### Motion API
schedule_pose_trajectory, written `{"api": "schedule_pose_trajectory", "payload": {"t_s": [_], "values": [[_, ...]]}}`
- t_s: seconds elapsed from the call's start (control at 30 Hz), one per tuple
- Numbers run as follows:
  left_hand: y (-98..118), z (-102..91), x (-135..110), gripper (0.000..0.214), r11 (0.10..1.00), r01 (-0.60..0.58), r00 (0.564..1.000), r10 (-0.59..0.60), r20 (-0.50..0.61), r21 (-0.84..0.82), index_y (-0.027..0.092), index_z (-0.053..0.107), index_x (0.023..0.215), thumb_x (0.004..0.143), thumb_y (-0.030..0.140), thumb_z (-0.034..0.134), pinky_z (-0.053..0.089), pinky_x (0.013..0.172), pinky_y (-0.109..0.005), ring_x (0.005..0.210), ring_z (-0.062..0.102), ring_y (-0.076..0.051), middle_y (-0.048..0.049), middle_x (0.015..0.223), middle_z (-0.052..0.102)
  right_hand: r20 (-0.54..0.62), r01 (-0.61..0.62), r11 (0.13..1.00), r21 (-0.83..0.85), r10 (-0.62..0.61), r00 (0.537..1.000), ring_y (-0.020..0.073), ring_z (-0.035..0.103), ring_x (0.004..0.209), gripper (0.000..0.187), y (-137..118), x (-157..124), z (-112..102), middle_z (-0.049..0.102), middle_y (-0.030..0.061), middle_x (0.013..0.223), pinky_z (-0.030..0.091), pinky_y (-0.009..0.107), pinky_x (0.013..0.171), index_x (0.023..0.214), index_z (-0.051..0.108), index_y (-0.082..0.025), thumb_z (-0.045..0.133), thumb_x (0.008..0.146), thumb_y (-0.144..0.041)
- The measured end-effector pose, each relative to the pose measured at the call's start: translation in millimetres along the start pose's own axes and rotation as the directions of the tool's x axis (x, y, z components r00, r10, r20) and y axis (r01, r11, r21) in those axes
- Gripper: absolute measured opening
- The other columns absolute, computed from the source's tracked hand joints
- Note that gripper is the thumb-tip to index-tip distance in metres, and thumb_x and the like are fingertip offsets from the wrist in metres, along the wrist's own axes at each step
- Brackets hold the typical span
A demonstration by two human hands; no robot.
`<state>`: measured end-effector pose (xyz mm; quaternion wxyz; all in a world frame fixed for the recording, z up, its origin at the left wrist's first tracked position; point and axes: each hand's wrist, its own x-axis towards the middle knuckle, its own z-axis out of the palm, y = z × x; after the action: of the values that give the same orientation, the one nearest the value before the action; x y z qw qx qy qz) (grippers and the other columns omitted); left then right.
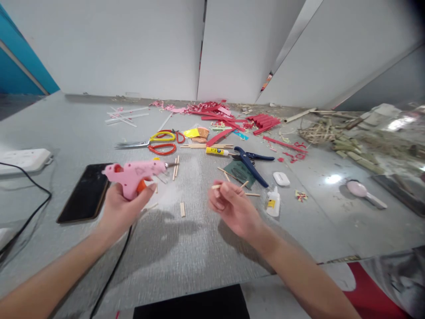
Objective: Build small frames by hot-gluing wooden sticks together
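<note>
My left hand [124, 204] is wrapped round the handle of a pink hot glue gun [144, 169], whose metal nozzle points right and whose orange trigger sits by my thumb. A black cord trails from it toward the front edge. My right hand [234, 206] pinches a short piece of wooden stick [216, 187] between thumb and fingertips above the table. Between the hands lies a short, flat joined pair of stick pieces [182, 209]. Two longer wooden sticks [176, 168] rest just beyond the nozzle. Loose sticks lie around a dark green sheet [244, 173] behind my right hand.
Scissors [162, 142], a yellow glue stick [217, 151] and blue-handled pliers [250, 161] lie farther back. A white glue bottle [273, 202] and a white case [281, 179] stand to the right. Left are a phone [86, 192] and a power strip [25, 160]. Red paper strips [226, 122] line the back.
</note>
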<state>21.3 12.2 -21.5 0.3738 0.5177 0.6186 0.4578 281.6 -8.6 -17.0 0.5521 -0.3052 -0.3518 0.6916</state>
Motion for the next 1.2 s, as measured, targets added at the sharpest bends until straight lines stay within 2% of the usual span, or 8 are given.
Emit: {"api": "schedule_pose_trajectory", "payload": {"t_s": [0.17,0.3,0.43,0.57,0.8,0.93,1.03,1.2], "values": [[6,-0.9,15,0.026,0.976,-0.047,0.999,0.04,-0.035,-0.211,0.02,0.06,0.086,0.08,0.039,0.076,0.031,0.049,-0.023,0.05,0.038,-0.01,0.0092,0.055,0.044,-0.134,0.159,0.987,0.035,-0.153,0.979,0.0098,0.027,0.056,0.026,-20,7,-9,0.043,-0.0058,0.071,0.026,0.027,0.051,0.093,0.078,-0.03,0.089,0.08,-0.05],[3,-1.8,11,0.033,0.991,0.028,0.996,-0.039,0.083,0.132,0.021,0.057,0.076,0.072,0.045,0.078,0.031,0.046,-0.024,0.049,0.041,-0.012,0.0064,0.055,0.048,-0.148,0.123,0.991,0.049,-0.115,0.982,0.0095,0.026,0.056,0.028,-17,10,-9,0.044,-0.0059,0.071,0.025,0.028,0.051,0.089,0.077,-0.028,0.09,0.078,-0.05],[0,-0.4,8,0.041,0.884,-0.127,0.972,0.021,0.233,0.449,0.024,0.046,0.061,0.072,0.051,0.074,0.026,0.046,-0.025,0.048,0.04,-0.012,0.0059,0.052,0.044,-0.107,0.084,0.996,0.026,-0.081,0.991,0.0093,0.028,0.056,0.028,-7,10,-7,0.046,-0.0057,0.071,0.025,0.028,0.052,0.089,0.077,-0.026,0.088,0.081,-0.051],[-2,3.4,7,0.039,0.85,-0.235,0.946,0.089,0.311,0.471,0.024,0.044,0.061,0.077,0.051,0.067,0.027,0.049,-0.025,0.05,0.04,-0.013,0.0055,0.053,0.044,-0.093,0.083,0.997,0.002,-0.083,0.992,0.0089,0.029,0.056,0.028,-4,10,-8,0.045,-0.0059,0.071,0.025,0.028,0.052,0.089,0.078,-0.026,0.087,0.081,-0.052],[1,3.0,3,0.042,0.921,-0.095,0.971,0.003,0.237,0.377,0.025,0.043,0.066,0.074,0.058,0.068,0.03,0.048,-0.025,0.051,0.039,-0.014,0.006,0.057,0.042,-0.089,0.082,0.997,-0.003,-0.082,0.993,0.0084,0.029,0.055,0.028,-3,10,-8,0.046,-0.0057,0.069,0.025,0.027,0.052,0.087,0.08,-0.025,0.088,0.081,-0.051],[2,-0.8,8,0.044,0.902,-0.105,0.976,0.014,0.216,0.419,0.026,0.041,0.064,0.076,0.058,0.068,0.03,0.048,-0.026,0.049,0.042,-0.014,0.0052,0.055,0.044,-0.088,0.078,0.997,-0.017,-0.08,0.993,0.0082,0.029,0.055,0.029,-2,10,-7,0.047,-0.0058,0.069,0.025,0.027,0.052,0.086,0.079,-0.024,0.088,0.08,-0.051],[0,-6.7,19,0.045,0.801,-0.21,0.966,0.081,0.246,0.56,0.026,0.042,0.06,0.077,0.058,0.068,0.026,0.047,-0.027,0.046,0.042,-0.015,0.0031,0.051,0.045,-0.088,0.067,0.997,-0.022,-0.069,0.994,0.0081,0.029,0.055,0.03,-2,10,-7,0.047,-0.0058,0.069,0.026,0.027,0.053,0.087,0.079,-0.024,0.089,0.08,-0.052],[-7,-19.5,32,0.053,0.492,-0.298,0.953,0.106,0.283,0.818,0.023,0.05,0.059,0.085,0.067,0.062,0.028,0.048,-0.027,0.045,0.049,-0.018,-0.006,0.053,0.059,-0.072,0.053,0.999,-0.008,-0.053,0.996,0.0074,0.031,0.055,0.029,-2,11,-7,0.047,-0.0058,0.068,0.025,0.026,0.053,0.085,0.08,-0.024,0.089,0.08,-0.052]]}}
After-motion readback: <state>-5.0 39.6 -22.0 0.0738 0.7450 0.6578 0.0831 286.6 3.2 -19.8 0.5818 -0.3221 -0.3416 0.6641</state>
